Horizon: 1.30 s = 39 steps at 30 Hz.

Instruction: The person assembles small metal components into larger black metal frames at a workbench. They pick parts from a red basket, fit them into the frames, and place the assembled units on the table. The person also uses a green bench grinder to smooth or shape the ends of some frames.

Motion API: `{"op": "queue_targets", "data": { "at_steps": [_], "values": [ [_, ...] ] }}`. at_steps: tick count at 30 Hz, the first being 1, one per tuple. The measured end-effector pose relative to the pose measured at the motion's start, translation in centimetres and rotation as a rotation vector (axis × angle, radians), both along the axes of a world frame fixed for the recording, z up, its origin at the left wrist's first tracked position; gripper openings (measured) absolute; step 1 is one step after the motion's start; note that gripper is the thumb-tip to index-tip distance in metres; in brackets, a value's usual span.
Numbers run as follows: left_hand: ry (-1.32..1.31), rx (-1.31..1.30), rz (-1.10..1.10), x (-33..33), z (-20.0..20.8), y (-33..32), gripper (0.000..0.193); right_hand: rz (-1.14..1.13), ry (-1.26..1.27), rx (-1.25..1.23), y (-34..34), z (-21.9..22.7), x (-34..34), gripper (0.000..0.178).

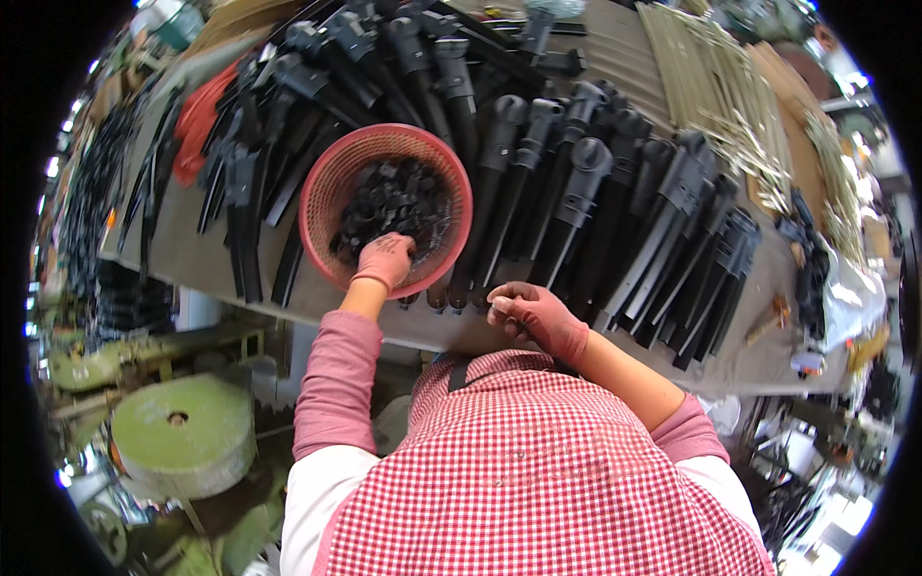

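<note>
two gloved hands: left hand [385,259] in round mesh basket [322,187].

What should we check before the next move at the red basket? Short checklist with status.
1. Left hand inside red basket, on the small black parts: ok.
2. Part actually gripped by left hand: cannot tell.
3. Right hand at bench edge, fingers curled: ok.
4. Something pinched in right hand: cannot tell.
5. Long black handles lying in a row within reach: ok.
</note>
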<state>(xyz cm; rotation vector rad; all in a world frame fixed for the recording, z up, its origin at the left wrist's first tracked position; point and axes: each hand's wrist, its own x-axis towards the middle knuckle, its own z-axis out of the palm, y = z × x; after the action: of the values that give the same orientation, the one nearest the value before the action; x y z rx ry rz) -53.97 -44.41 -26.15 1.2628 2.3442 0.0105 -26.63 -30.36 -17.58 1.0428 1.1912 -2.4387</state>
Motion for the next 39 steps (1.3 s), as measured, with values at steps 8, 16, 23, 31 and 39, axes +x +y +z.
{"op": "queue_targets", "data": {
  "at_steps": [8,16,23,31,39],
  "values": [
    [-1.408,0.813,0.634,0.8,4.9,-0.5,0.013,-0.315,0.207,0.268,-1.4,4.8,-3.7,0.019],
    [-1.479,0.823,0.534,6.1,13.4,-2.6,0.013,-0.253,0.311,0.745,-4.4,7.5,-7.1,0.02],
    [-1.492,0.905,0.501,10.2,13.7,-4.5,0.015,-0.069,0.308,0.581,-3.7,7.5,-5.3,0.019],
    [-1.237,0.92,0.73,16.6,5.4,-10.2,0.027,0.405,0.223,0.419,-3.7,2.7,-2.3,0.035],
    [0.009,0.346,0.31,13.4,-4.9,-14.5,0.037,-0.027,-0.021,-0.352,-0.9,0.2,0.4,0.027]
  ]
}}
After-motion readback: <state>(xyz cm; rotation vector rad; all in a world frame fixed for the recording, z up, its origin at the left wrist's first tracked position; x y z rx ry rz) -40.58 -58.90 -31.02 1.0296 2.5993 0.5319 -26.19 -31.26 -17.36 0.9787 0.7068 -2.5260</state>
